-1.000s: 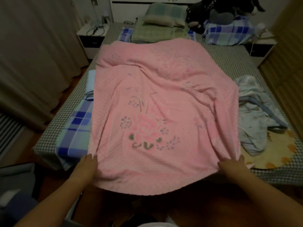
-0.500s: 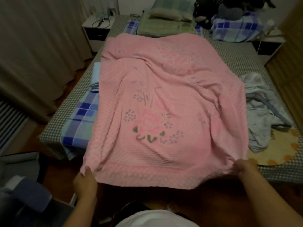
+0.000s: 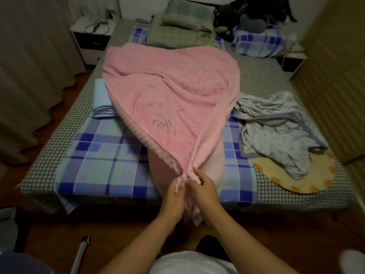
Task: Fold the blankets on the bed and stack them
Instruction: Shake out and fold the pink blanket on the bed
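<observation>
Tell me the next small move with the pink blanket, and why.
Probably pass both near corners into one hand and slide the other along the fold to the far end. Both hands, left and right, pinch the pink blanket corners together at the bed's foot, while its far half lies bunched.

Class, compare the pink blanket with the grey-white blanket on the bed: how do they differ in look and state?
The pink blanket is being handled, its near end gathered by the left hand and right hand; the grey-white blanket lies untouched. The pink blanket is drawn taut; the grey-white blanket is crumpled. Neither is folded.
</observation>
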